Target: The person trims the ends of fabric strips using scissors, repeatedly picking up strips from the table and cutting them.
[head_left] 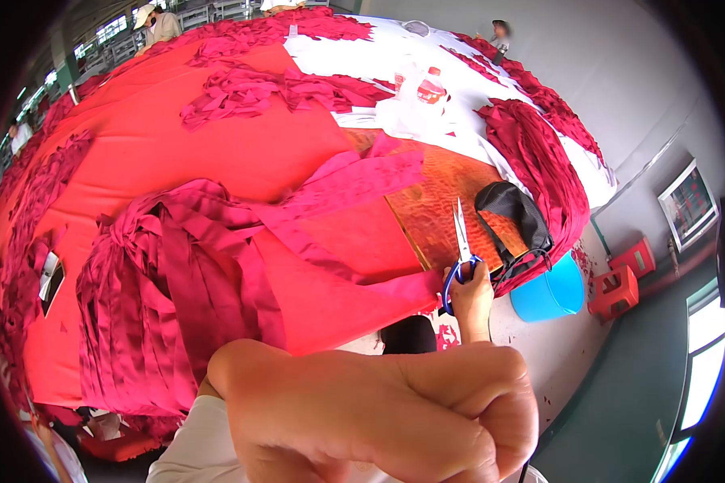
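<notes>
My right hand [474, 302] is closed around the blue handles of a pair of scissors [461, 233], whose blades point up and away over the brown wooden patch of the table. Beside that hand ends a dark red fabric strip [395, 291]. Very near the camera, my left hand [379, 406] fills the lower middle with its fingers curled in. Whatever it may hold is hidden. Left of it, a large gathered bundle of dark red fabric strips [173, 298] lies on the red cloth [193, 157] that covers the table.
A black bag [514, 211] lies at the table's right edge, beside hanging dark red strips [536, 161]. A blue bucket [549, 291] and red stools [614, 291] stand on the floor. Farther back is a red-labelled bottle [431, 87]. Other people, one in a cap [159, 26], are around the table.
</notes>
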Demonstrator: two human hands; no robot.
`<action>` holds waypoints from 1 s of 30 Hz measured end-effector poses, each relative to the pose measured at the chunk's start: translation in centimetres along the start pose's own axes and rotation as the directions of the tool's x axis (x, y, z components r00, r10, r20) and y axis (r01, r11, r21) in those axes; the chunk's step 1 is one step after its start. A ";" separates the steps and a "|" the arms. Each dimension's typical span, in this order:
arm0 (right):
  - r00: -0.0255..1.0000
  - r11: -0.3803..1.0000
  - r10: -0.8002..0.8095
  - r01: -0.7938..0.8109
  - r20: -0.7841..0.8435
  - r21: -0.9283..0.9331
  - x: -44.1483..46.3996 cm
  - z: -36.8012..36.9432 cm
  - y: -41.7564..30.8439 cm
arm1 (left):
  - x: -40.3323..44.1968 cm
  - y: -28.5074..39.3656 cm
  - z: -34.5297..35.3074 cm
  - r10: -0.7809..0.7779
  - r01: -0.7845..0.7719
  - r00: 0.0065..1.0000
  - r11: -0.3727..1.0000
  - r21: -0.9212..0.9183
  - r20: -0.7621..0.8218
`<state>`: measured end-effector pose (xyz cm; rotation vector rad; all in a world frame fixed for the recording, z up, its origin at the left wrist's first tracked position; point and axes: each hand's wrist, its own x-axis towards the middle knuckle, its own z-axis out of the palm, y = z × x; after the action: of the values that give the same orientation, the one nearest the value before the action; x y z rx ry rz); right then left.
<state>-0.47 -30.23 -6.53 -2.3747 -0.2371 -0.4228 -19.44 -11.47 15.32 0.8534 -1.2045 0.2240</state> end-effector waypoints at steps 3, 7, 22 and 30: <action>1.000 1.000 -0.003 0.003 0.011 0.002 0.1 0.1 0.1 | -1.3 0.0 -0.2 -0.162 0.158 0.986 0.982 -0.106 -0.039; 1.000 0.999 0.010 -0.011 0.012 0.031 0.1 0.2 0.3 | -1.8 -0.1 0.4 -0.201 0.189 0.976 0.974 -0.122 -0.089; 0.999 0.999 0.029 -0.029 0.015 0.030 0.1 0.3 0.4 | 0.1 -0.5 -1.1 -0.096 0.098 0.995 0.994 -0.056 0.035; 1.000 1.000 -0.008 0.009 -0.018 0.019 -0.2 -0.7 -0.9 | -1.7 -2.3 0.4 0.035 -0.061 0.954 0.995 -0.076 -0.298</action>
<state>-1.05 -30.07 -5.52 -2.3513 -0.2420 -0.4441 -19.02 -12.87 12.82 0.6888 -0.9465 0.3268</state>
